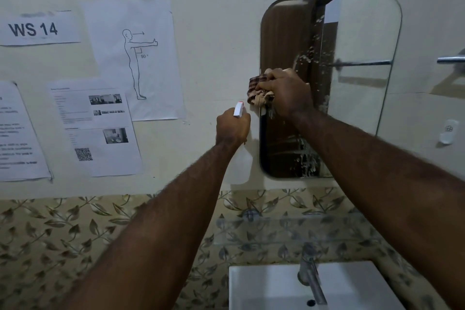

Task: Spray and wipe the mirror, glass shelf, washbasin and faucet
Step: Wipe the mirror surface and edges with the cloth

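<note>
A rounded wall mirror [362, 40] carries spray droplets and foam streaks down its middle. My right hand [285, 93] presses a bunched checked cloth [256, 88] against the mirror's left edge. Left of the mirror, my left hand [232, 127] grips a white spray bottle [239, 158] with its red-tipped nozzle upward; the bottle body hangs below the fist. Lower down, a glass shelf [276, 230] juts from the leaf-patterned tiles. A white washbasin [261, 287] sits at the bottom with a metal faucet [310, 277] over it.
Printed sheets are taped to the cream wall at the left, including a "WS 14" sign [35, 29] and a body-pose diagram [136, 58]. A metal towel bar [450, 59] and a white wall hook [448, 132] sit right of the mirror.
</note>
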